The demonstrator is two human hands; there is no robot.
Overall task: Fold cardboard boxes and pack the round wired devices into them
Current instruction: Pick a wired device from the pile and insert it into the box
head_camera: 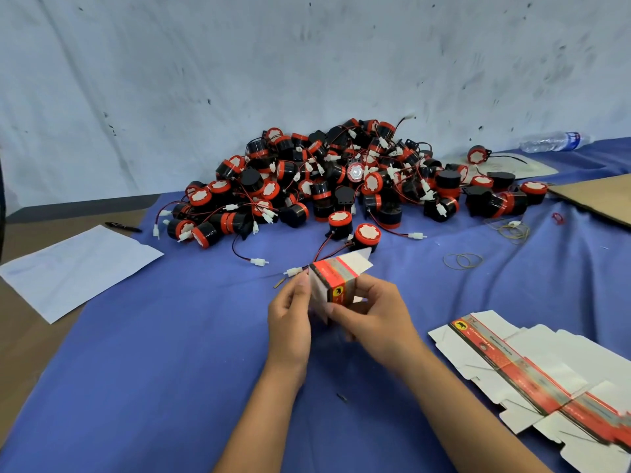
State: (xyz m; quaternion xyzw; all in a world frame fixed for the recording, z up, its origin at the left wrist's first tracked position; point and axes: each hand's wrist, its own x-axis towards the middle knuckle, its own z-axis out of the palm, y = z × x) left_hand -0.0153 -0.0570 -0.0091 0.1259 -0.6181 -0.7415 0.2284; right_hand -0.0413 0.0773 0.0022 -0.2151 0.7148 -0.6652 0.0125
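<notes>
- Both hands hold one small cardboard box (336, 285) up above the blue cloth (177, 353) covering the counter, a little right of the middle of the view.
- The left hand (290, 322) grips the box's left side, its fingers (300, 285) curled round the white panel there.
- The right hand (372, 315) holds the box from the right, fingers (341, 310) curled in and pinching its lower front edge.
- The box is only partly folded: a red band with a yellow emblem faces me, and a white flap stands open, pointing toward 1 o'clock.
- At 12 o'clock from the hands, against the pale wall, lies a big heap of round wired devices (341, 179), black bodies with red caps, red and black leads ending in white plugs.
- Two loose devices (355, 230) sit just beyond the box.
- At 4 o'clock, a fanned stack of flat unfolded boxes (532, 373) lies on the cloth.
- Rubber bands (464, 260) lie at 2 o'clock; beyond them, a sheet of brown cardboard (601, 199) and a plastic water bottle (556, 141) lying on its side.
- At 9 o'clock, a white paper sheet (75, 268) with a black pen (123, 227) just past it.
</notes>
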